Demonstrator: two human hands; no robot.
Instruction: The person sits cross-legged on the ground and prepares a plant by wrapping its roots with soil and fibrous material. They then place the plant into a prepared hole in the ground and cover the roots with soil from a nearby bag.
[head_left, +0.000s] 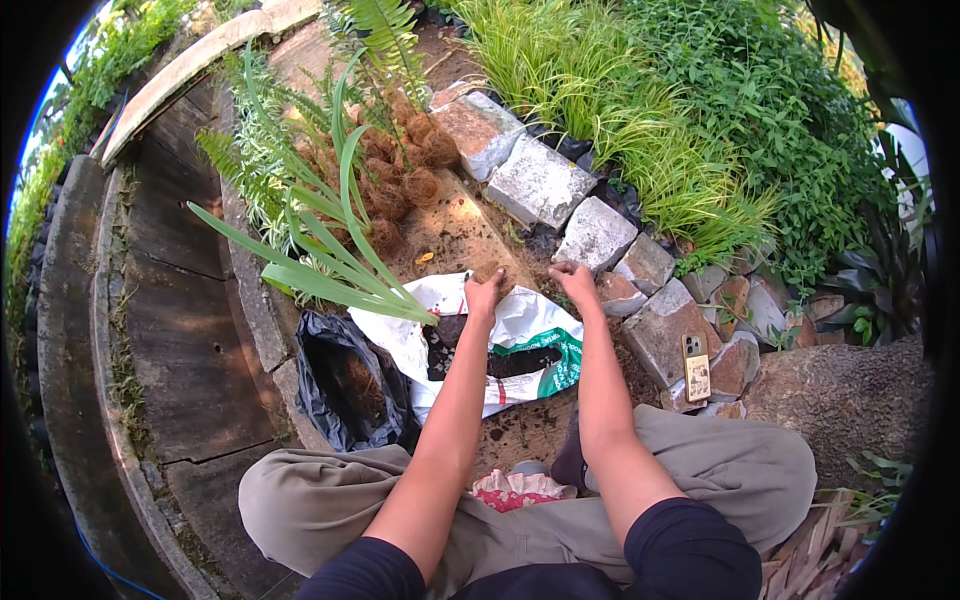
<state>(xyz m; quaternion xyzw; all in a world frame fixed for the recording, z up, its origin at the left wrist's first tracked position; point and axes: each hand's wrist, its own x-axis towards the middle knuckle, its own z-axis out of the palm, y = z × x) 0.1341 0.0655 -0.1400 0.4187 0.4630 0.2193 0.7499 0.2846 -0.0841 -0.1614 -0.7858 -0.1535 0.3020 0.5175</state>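
Observation:
My left hand (484, 291) is raised over the far edge of an opened white plastic sack (525, 311), with a bit of brown fibre at its fingertips. Dark soil (525, 363) lies inside the sack. Right of it, my right hand (574, 281) is held above the ground near the stones, fingertips pinched together; whether a thin strand is between them cannot be told. A strappy-leaved green plant (375, 296) leans to the left, its dark root ball (451, 330) resting in the sack's opening, beside my left wrist. A black plastic bag (319, 375) with brown fibre inside stands left of the sack.
Several fibre-wrapped root balls (409, 165) with ferns stand beyond the sack. Rough stone blocks (541, 180) border grassy plants (645, 150) on the right. A phone (696, 367) lies on the stones beside a tree trunk (832, 405). A concrete channel (187, 337) runs along the left.

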